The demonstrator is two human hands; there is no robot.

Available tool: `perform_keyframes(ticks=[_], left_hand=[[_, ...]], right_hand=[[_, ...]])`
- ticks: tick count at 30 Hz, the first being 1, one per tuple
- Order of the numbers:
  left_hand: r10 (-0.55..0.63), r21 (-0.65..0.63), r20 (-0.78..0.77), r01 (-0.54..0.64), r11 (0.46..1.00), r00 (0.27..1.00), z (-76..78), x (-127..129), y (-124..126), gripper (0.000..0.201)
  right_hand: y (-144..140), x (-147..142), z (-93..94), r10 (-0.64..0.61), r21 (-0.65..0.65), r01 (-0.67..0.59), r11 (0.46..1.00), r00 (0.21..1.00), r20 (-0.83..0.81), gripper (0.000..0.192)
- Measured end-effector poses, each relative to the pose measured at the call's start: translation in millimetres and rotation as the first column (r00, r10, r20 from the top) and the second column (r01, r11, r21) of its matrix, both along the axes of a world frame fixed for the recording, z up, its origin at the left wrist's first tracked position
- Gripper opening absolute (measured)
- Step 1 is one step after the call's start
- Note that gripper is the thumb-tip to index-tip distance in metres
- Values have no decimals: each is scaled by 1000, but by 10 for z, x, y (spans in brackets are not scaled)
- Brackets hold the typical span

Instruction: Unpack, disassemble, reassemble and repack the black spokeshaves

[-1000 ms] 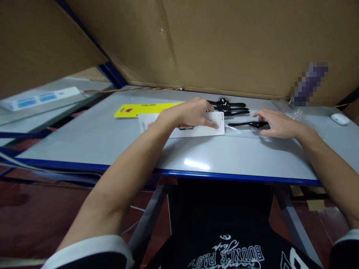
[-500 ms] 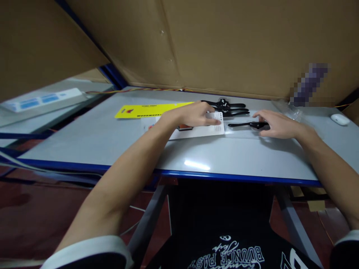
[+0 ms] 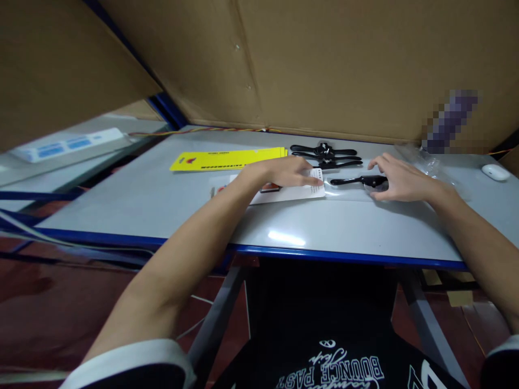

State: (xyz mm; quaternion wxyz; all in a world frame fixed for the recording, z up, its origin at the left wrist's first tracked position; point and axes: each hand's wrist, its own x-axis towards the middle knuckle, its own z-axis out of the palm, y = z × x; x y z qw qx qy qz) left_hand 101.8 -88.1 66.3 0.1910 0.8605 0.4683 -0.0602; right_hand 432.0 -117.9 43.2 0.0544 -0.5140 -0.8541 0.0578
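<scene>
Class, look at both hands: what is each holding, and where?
Nothing is lifted. Left hand presses the white card flat; right hand rests on the black tool.

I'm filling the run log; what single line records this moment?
left hand: flat on white card | right hand: on black tool in clear bag | table: yellow card, two more black tools

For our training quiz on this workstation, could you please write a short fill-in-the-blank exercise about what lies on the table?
1. The left hand presses flat on a ____ card.
2. The long card beyond the left hand is ____.
3. The right hand touches a ____ tool.
4. The white mouse lies at the table's far ____ corner.

Missing words: white; yellow; black; right
</scene>
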Motion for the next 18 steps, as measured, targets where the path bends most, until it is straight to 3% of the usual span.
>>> perform_keyframes(ticks=[9,18], left_hand=[[-12,29,16,11,1000,1000,-111,-38,110,64],[24,7,-19,-24,1000,1000,-84,-30,70,66]], right_hand=[[11,10,-54,28,86,-28,996,1000,-3,71],[5,-26,-20,30,114,-29,993,1000,-8,74]])
